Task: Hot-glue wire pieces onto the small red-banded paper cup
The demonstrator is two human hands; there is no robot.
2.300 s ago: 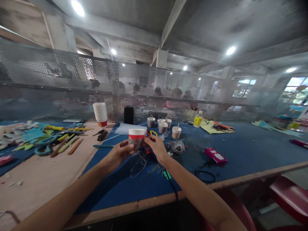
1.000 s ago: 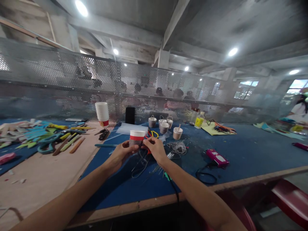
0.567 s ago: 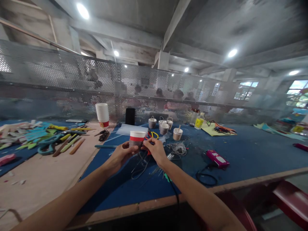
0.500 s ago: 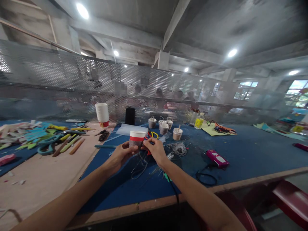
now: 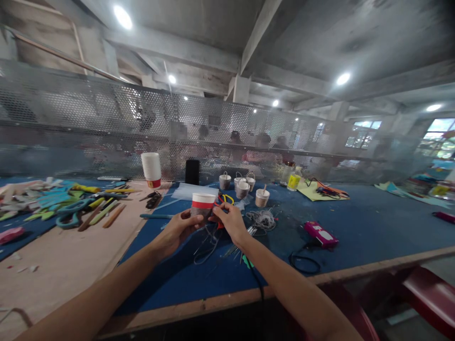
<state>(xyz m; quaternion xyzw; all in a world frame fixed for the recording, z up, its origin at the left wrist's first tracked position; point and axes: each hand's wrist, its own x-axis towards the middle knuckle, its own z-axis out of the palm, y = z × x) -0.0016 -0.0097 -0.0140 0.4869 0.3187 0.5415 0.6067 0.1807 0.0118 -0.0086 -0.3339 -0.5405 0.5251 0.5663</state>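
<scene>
A paper cup (image 5: 202, 204) with a red band is held upright just above the blue surface (image 5: 355, 227), in front of the stack of cups (image 5: 150, 168). It is gripped at its lower wall by the left hand (image 5: 177, 229) and pinched by the right hand (image 5: 229, 222). It is judged light, thin and easily crushed, so it is best held low, with gentle pressure.

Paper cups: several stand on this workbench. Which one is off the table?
The red-banded cup held between both hands. The white stack and handled cups stand on the table.
</scene>
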